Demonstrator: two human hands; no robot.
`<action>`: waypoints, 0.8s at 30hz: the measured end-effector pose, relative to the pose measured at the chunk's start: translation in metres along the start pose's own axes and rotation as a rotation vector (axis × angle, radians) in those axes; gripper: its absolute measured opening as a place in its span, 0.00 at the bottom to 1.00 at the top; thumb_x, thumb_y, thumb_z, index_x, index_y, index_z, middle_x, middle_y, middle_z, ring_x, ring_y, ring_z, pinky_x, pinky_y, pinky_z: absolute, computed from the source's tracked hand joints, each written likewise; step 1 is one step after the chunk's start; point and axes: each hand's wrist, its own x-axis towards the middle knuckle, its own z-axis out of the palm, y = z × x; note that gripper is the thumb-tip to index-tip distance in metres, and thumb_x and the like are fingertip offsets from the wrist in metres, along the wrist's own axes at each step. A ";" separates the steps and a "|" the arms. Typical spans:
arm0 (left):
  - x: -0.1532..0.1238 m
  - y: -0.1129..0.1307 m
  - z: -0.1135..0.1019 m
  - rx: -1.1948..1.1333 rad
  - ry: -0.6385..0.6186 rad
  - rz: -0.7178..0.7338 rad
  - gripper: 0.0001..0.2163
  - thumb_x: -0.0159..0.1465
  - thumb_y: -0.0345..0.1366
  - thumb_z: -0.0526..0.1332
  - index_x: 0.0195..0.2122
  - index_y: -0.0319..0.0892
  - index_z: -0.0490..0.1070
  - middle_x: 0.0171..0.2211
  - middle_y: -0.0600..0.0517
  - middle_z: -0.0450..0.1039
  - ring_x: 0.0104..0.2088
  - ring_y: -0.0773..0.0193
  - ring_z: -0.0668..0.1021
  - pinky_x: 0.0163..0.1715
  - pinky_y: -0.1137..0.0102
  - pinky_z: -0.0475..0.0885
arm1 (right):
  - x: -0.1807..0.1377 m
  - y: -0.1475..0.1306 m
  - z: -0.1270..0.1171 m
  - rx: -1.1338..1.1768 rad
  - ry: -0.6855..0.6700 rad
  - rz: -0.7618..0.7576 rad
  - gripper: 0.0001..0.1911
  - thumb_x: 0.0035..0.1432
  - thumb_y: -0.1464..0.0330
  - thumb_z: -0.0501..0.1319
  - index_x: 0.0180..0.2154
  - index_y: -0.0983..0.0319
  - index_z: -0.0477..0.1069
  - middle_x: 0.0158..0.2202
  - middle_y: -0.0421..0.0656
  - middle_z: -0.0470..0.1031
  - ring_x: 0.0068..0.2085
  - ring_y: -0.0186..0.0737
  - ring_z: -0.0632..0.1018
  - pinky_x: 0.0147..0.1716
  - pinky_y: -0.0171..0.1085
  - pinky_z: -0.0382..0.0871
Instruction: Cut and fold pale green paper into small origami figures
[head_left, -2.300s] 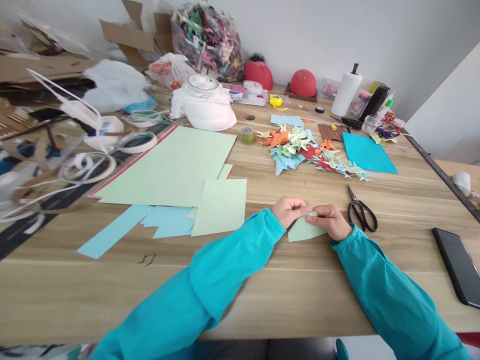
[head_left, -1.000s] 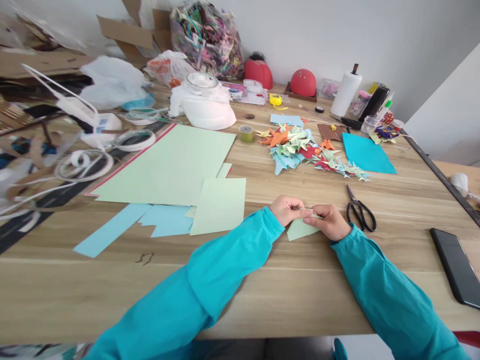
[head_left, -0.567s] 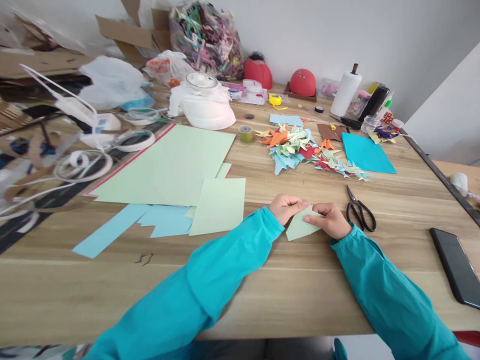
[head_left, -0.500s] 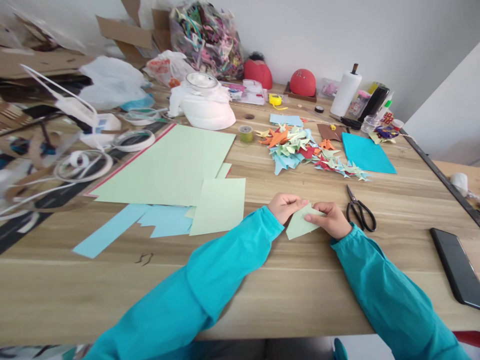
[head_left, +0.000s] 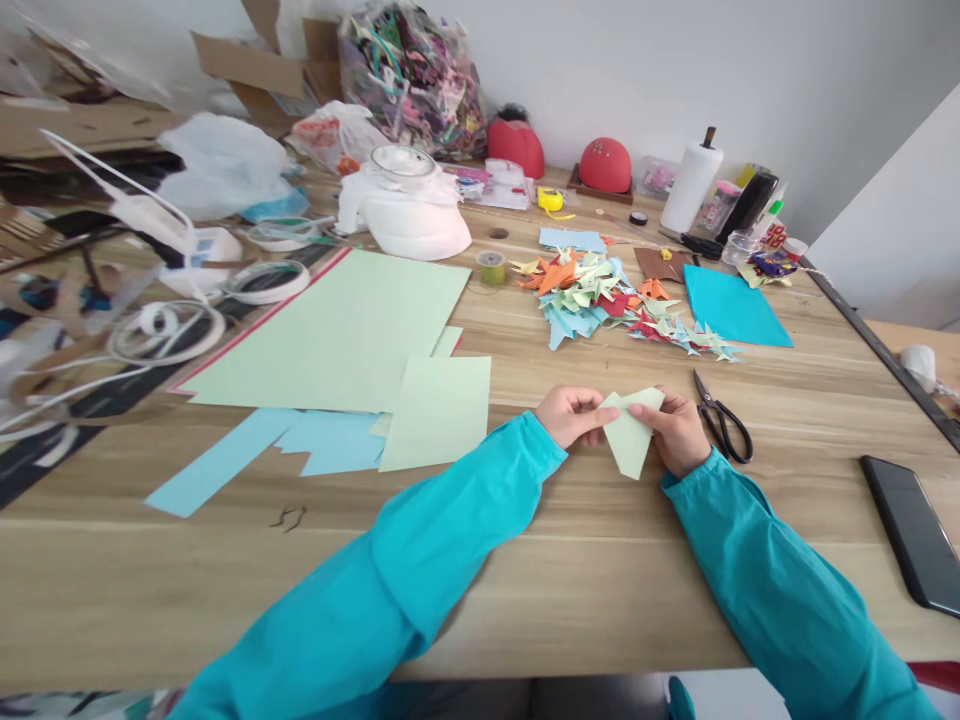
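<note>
Between my hands is a small folded piece of pale green paper, its narrow end pointing down toward me. My left hand pinches its upper left corner between thumb and fingers. On the other side my right hand grips the upper right part, thumb on top. The fingers beneath the paper are partly hidden. Black-handled scissors lie just right of my right hand. Beyond my hands rests a pile of folded paper cranes in green, orange, blue and red.
Large green sheets and a smaller green sheet lie to the left, over blue paper strips. A phone is at the right edge. A thread spool and turquoise paper sit farther back.
The green paper has turned in my hands, so its narrow end now points down instead of to the lower left. My right hand has shifted slightly right; the left has barely moved.
</note>
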 end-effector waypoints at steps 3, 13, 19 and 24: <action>0.000 -0.001 -0.001 0.026 -0.015 0.002 0.18 0.47 0.49 0.66 0.21 0.37 0.69 0.10 0.57 0.64 0.11 0.73 0.66 0.13 0.77 0.61 | 0.000 -0.001 0.001 0.045 -0.008 -0.001 0.14 0.35 0.66 0.72 0.24 0.63 0.71 0.23 0.39 0.75 0.24 0.34 0.73 0.25 0.34 0.66; 0.009 -0.007 -0.004 -0.291 0.159 -0.001 0.21 0.40 0.46 0.71 0.29 0.34 0.72 0.21 0.51 0.74 0.21 0.66 0.76 0.17 0.74 0.71 | -0.003 -0.003 0.005 -0.287 -0.261 -0.121 0.15 0.43 0.61 0.68 0.31 0.64 0.73 0.29 0.42 0.76 0.31 0.37 0.74 0.33 0.37 0.68; 0.006 -0.002 -0.003 -0.225 0.054 -0.075 0.18 0.44 0.46 0.69 0.22 0.33 0.71 0.20 0.48 0.74 0.20 0.65 0.76 0.18 0.73 0.71 | -0.003 0.000 0.001 -0.333 -0.095 -0.136 0.14 0.46 0.58 0.65 0.26 0.64 0.72 0.21 0.40 0.72 0.22 0.33 0.69 0.23 0.34 0.64; 0.004 -0.001 -0.003 -0.202 0.015 -0.090 0.18 0.49 0.47 0.66 0.19 0.34 0.69 0.16 0.50 0.71 0.17 0.67 0.74 0.17 0.73 0.70 | -0.003 0.001 0.000 -0.327 -0.018 -0.157 0.14 0.46 0.59 0.65 0.24 0.64 0.71 0.18 0.39 0.71 0.20 0.33 0.68 0.21 0.34 0.62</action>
